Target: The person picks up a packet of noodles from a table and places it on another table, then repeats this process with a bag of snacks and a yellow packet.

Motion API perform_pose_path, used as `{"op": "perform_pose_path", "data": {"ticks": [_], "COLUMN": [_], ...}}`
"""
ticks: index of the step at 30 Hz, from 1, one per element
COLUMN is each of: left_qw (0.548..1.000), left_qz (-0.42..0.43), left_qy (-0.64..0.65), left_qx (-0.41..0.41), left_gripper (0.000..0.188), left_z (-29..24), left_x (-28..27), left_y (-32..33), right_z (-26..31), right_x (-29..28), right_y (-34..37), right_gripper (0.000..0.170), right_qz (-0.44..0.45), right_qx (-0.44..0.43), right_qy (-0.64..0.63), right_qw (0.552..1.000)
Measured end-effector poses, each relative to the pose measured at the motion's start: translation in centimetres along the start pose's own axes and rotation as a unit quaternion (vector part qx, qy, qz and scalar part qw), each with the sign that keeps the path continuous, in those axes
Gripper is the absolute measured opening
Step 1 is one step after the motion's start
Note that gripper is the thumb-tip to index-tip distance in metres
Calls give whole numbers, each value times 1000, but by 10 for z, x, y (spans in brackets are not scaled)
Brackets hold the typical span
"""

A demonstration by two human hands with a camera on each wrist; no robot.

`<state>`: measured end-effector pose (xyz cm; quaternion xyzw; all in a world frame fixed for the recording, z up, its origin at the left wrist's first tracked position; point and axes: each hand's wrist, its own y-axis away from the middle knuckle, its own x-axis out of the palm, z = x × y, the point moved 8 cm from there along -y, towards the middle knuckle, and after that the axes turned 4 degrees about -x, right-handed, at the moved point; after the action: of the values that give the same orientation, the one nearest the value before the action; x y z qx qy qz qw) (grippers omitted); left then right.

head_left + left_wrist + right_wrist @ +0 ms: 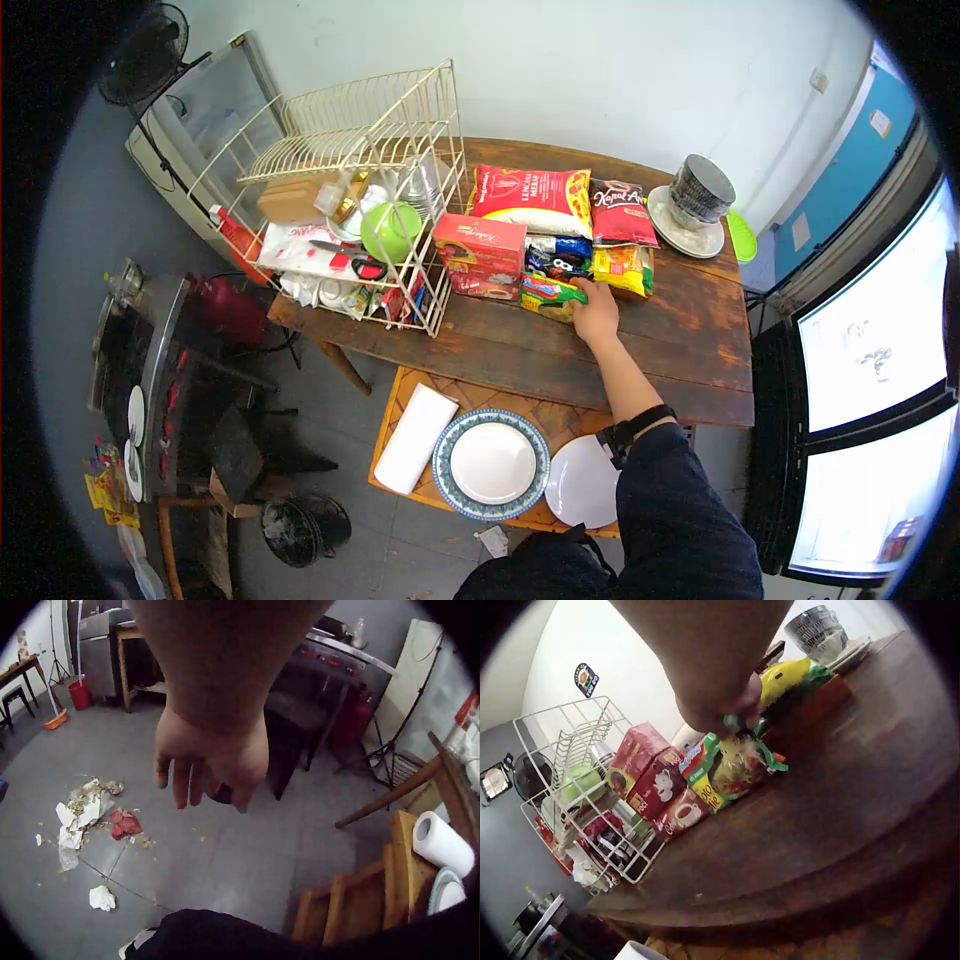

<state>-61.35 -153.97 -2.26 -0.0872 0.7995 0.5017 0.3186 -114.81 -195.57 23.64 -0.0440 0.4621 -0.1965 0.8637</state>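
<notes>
Right fingers [586, 289] pinch the noodle packet [547, 298] at its right end — left fingers [181, 782] hang loose.

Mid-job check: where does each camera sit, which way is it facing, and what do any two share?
Head: on the head, facing forward and down at the table; shows the right hand, forearm and dark sleeve.
Left wrist: on that wrist, looking past the left hand at the littered floor; hand and forearm show.
Right wrist: on that wrist, looking across the tabletop; forearm and part of the hand show.
Shared: head and right wrist both show the rack and the packet at the right hand.
</notes>
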Motion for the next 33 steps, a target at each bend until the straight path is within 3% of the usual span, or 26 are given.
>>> {"op": "perform_pose_path", "data": {"ticks": [2, 5, 6, 9, 13, 16, 18, 20, 22, 23, 24, 25, 26, 27, 28, 29, 30, 32, 33], "left_qw": [1000, 1000, 1000, 1000, 1000, 1000, 998, 975, 895, 893, 936, 995, 933, 898, 995, 997, 979, 977, 996], "left_qz": [0, 3, 4, 5, -3, -19, -38, -55, -88, -95, -55, -29, -13, -24, 9, 41, 19, 9, 24], "left_qy": [5, 9, 10, 11, 10, 2, -25, -213, -420, -425, -333, -92, -331, -383, -89, 58, 198, 213, 91], "left_qx": [2, 4, 4, 3, -8, -25, -39, 32, 118, 112, 102, 12, 138, 216, 54, -28, -37, -18, 2], "left_gripper": [31, 30, 29, 28, 26, 25, 24, 24, 23, 23, 17, 18, 16, 13, 13, 14, 16, 20, 22], "left_z": [-17, -34, -38, -43, -23, 15, 67, 128, 185, 215, 242, 279, 289, 233, 293, 316, 344, 376, 367], "left_x": [-2, -1, 0, 3, 3, -3, -14, -23, -16, -13, -2, 7, 32, 15, 30, 43, 60, 84, 88], "left_y": [-2, -5, -5, -4, 3, 15, 35, 73, 117, 130, 130, 130, 136, 174, 162, 167, 167, 179, 192], "right_z": [-3, -1, -8, -26, -35, -25, -18, -14, -5, 8, 11, 16, 25, 34, 42, 52, 68, 100, 118], "right_x": [-1, -16, -9, 19, 36, 27, 12, 3, -13, -25, -29, -32, -34, -36, -37, -34, -32, -32, -30], "right_y": [1, 18, 22, 29, 28, 33, 44, 58, 79, 90, 104, 117, 132, 151, 169, 188, 210, 258, 284], "right_gripper": [48, 58, 67, 65, 68, 70, 71, 70, 69, 66, 64, 62, 60, 59, 58, 57, 58, 59, 59], "right_qz": [-73, -181, -157, -50, -78, -88, -104, -121, -135, -148, -133, -122, -93, -69, -43, -21, -18, -14, 17], "right_qx": [-27, 28, 71, 165, 144, 133, 120, 93, 54, 26, 13, 1, -10, -19, -29, -39, -76, -145, -165], "right_qy": [-36, -14, 11, -64, -150, -120, -100, -96, -124, -96, -114, -134, -137, -137, -143, -149, -164, -194, -179], "right_qw": [996, 983, 985, 983, 975, 980, 982, 984, 982, 984, 984, 983, 986, 988, 988, 988, 983, 970, 970]}}
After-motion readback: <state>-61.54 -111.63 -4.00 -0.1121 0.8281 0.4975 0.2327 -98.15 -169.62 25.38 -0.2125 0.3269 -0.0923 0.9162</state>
